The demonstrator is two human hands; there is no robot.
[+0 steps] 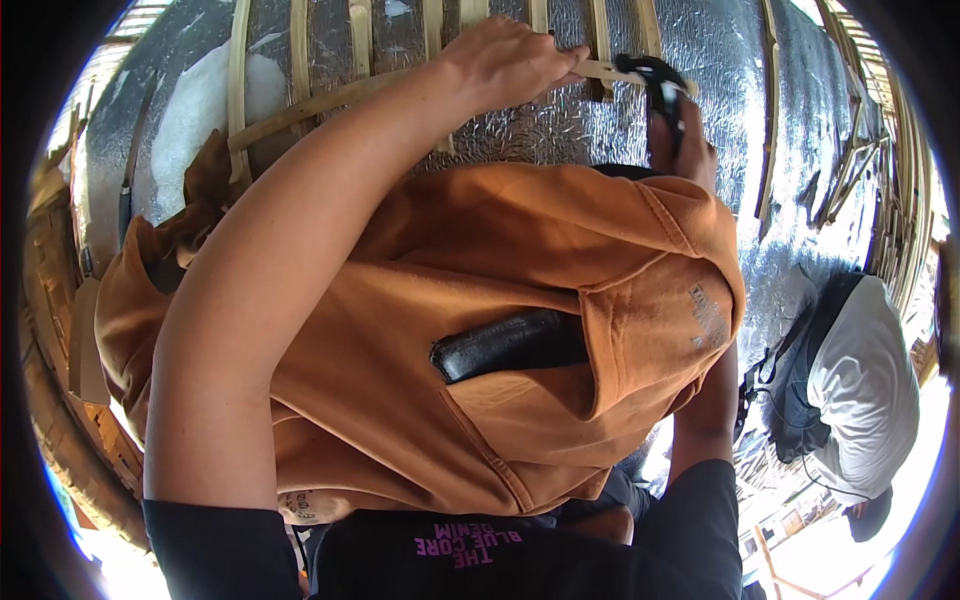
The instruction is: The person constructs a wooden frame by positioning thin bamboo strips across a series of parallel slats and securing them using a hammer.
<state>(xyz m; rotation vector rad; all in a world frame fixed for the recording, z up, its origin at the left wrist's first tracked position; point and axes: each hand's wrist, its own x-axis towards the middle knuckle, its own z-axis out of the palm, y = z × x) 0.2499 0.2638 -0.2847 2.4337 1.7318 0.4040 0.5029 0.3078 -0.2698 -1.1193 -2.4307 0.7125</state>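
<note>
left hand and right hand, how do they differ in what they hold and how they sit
The left hand grips a pale wooden strip with fingers curled over it, while the right hand grips a black tool. The left hand sits higher and shows in full; the right hand sits lower, half hidden behind the orange garment. Both reach to the same strip against the silver foil insulation.

A single head-worn fisheye view looks steeply down, very close over the person's orange apron (480, 330), toward foil-covered roofing (560, 130) with wooden battens (300, 110) beyond.
</note>
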